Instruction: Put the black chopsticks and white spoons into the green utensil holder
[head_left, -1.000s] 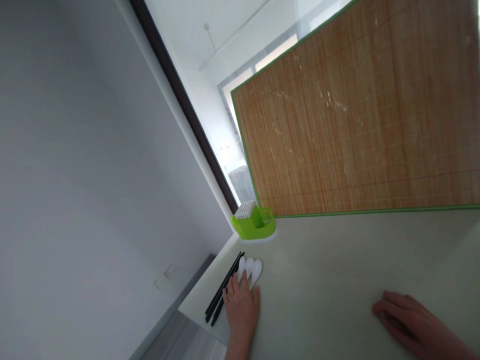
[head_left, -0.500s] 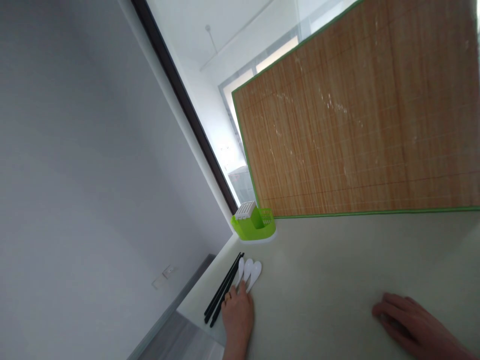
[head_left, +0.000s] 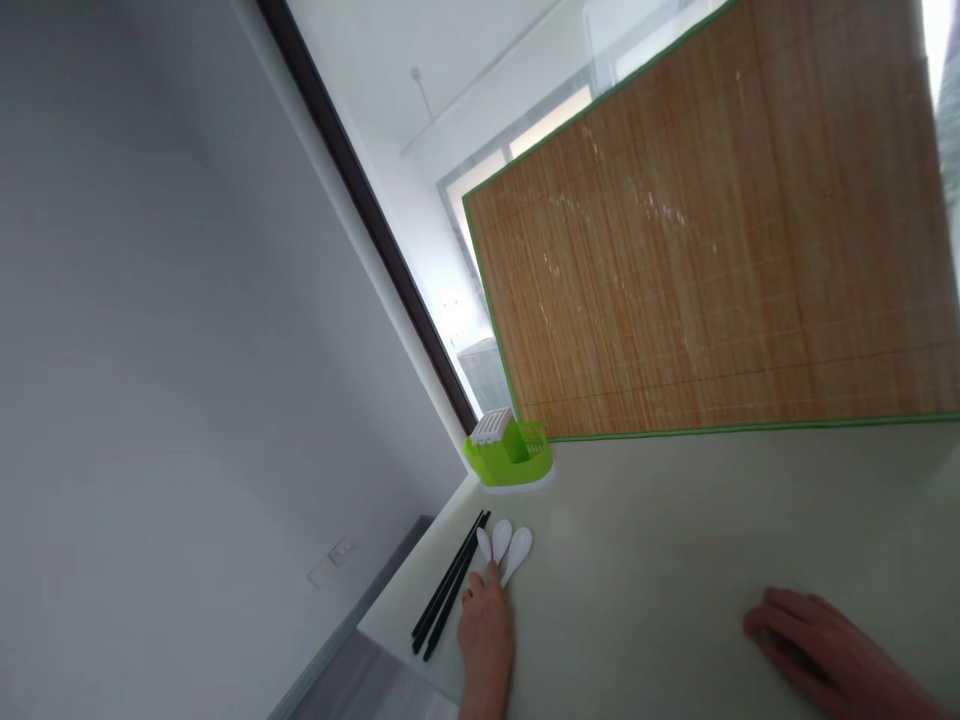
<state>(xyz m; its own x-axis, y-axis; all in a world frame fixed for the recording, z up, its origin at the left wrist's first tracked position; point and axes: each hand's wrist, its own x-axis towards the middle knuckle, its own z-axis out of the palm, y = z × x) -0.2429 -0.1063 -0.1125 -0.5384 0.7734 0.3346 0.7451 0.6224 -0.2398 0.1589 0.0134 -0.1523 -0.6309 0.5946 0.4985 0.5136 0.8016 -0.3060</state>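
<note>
Head view: smooth pale table (head_left: 637, 540), grey wall (head_left: 187, 350) left, bamboo mat (head_left: 712, 250) with green edging behind, green plastic caddy (head_left: 495, 467) by its corner. Three white spoons (head_left: 520, 547) lie beside black sticks (head_left: 454, 594); left hand (head_left: 486, 622) at spoon handles, can't tell if pinching. Right hand (head_left: 821, 640) curled on table, grip unclear.

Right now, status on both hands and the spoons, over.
Left hand at the white spoons. Right hand on table, loosely curled. Black chopsticks close beside spoons.

White spoons (head_left: 519, 548) — now a wider fan, leftmost spoon (head_left: 484, 544) at a leftward slant
</note>
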